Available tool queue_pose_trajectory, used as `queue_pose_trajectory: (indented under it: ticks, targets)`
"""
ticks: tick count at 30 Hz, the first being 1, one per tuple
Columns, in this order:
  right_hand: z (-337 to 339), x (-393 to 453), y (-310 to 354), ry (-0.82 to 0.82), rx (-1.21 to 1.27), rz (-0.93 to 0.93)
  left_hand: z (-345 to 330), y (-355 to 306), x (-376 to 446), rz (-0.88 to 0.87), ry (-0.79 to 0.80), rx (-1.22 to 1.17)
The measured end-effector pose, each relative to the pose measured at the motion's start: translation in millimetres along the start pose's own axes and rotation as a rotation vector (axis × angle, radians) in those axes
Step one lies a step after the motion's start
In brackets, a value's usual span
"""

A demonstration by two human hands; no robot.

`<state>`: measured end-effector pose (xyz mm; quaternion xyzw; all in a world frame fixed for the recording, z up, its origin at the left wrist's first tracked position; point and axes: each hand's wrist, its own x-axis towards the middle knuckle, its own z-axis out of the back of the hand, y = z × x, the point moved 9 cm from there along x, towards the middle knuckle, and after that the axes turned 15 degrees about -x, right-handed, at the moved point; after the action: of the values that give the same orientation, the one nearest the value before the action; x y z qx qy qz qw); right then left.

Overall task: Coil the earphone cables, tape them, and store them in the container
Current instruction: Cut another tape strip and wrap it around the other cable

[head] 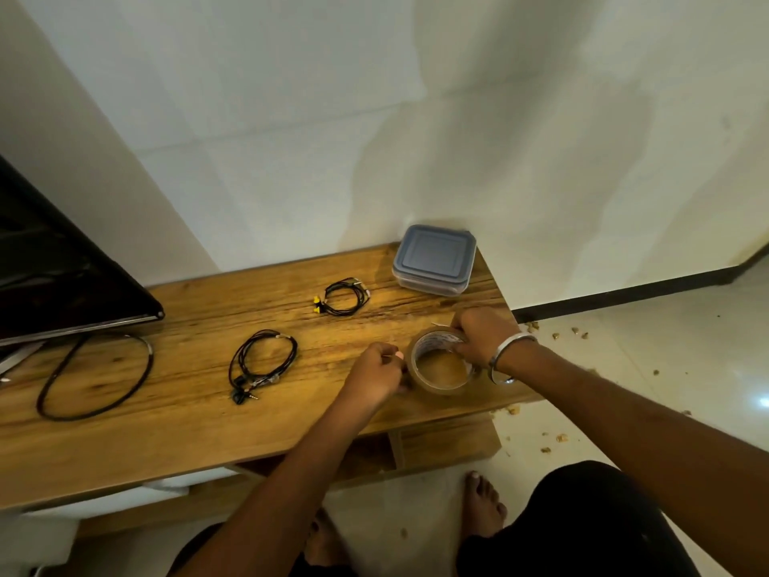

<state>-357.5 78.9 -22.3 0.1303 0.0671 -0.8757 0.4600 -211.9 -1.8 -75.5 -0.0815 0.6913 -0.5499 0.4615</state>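
A wooden tabletop (174, 443) ran across the middle of the frame, its near edge slanting lower left and its right end stopping just past a grey-lidded container (434, 260) against the wall. At far left a dark screen (62, 281) overhung it, with a thick black cable loop (95, 376) below. Bare wood lay between that and a coiled black earphone (263, 364) left of centre; a smaller coil with yellow buds (343, 296) sat above centre. Right of centre, a brown tape roll (441, 362) stood on the wood. The left hand (376, 374) curled its grip against the roll's left rim, pinching there. The right hand (482, 337), wearing a bangle (509, 356), gripped the far rim, fingers hooked inside.
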Motion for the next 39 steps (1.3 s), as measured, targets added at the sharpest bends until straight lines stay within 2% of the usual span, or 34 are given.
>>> queue_pose_trajectory:
  ticks: [5,11,16,23,29,33,34,37,39]
  targets:
    - [8.6,-8.2,6.7,-0.164,0.177,0.049,9.6,-12.7,-4.0,-0.091,-0.001,-0.010]
    - [25.5,-15.9,9.0,-0.314,0.456,0.075,14.0,-38.1,-22.3,-0.285,0.085,-0.167]
    - [24.7,-13.0,13.6,-0.314,0.501,0.099,14.3,-47.7,-26.0,-0.381,0.098,-0.110]
    - [14.4,-9.1,11.7,-0.283,0.547,0.105,11.8,-59.8,-30.3,-0.552,0.037,-0.106]
    - [-0.5,-6.1,14.3,-0.184,0.551,0.116,3.7,-63.6,-34.3,-0.655,0.079,-0.137]
    - [-15.3,-3.1,18.3,-0.055,0.533,0.128,2.4,-64.8,-35.9,-0.677,0.054,-0.166]
    - [-14.0,-4.3,19.2,-0.031,0.597,0.128,3.0,-65.9,-36.1,-0.684,0.042,-0.169]
    - [2.8,-9.5,21.8,-0.004,1.017,0.154,3.0,-68.7,-33.8,-0.695,0.023,-0.134]
    - [18.0,-13.2,20.3,-0.048,1.082,0.178,2.3,-69.3,-32.5,-0.700,0.020,-0.098]
